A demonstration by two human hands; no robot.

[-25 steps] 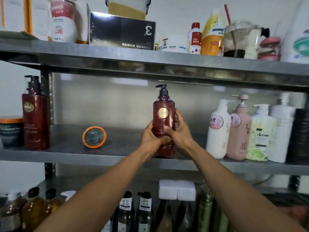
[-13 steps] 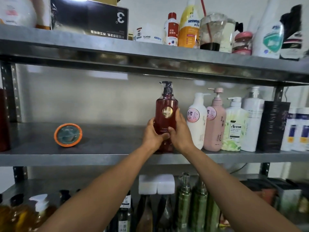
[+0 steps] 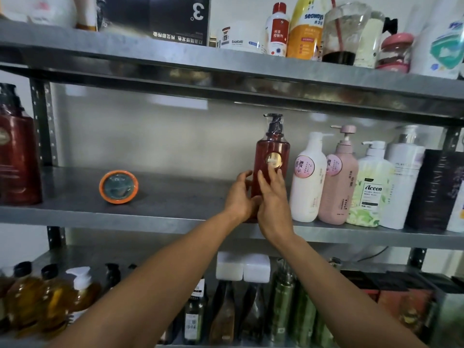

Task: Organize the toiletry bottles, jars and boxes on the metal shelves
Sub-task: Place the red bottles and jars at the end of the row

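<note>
On the middle shelf point(image 3: 155, 197), the red pump bottle point(image 3: 272, 151) stands upright just beside the white pump bottle point(image 3: 307, 182) that begins the row running off to the right. Its base is hidden behind the hands, so I cannot tell whether it is fully set down. Both hands are on its lower half. The left hand point(image 3: 238, 197) cups the left side, its curled fingers point(image 3: 243, 177) grasping the bottle. The right hand point(image 3: 273, 204) lies against the front, its fingers point(image 3: 272, 175) straight and pressing rather than gripping.

The step in hand looks like the final seating of this bottle at the row's end (label forward, which seems to be the point of the fuss). The next move, I judge, calls for letting go without tipping it into its white neighbour, then turning to the strays. An orange-rimmed jar point(image 3: 118, 187) lies on its side well apart to the left, and a larger dark red bottle point(image 3: 17, 159) stands at the far left edge.
</note>
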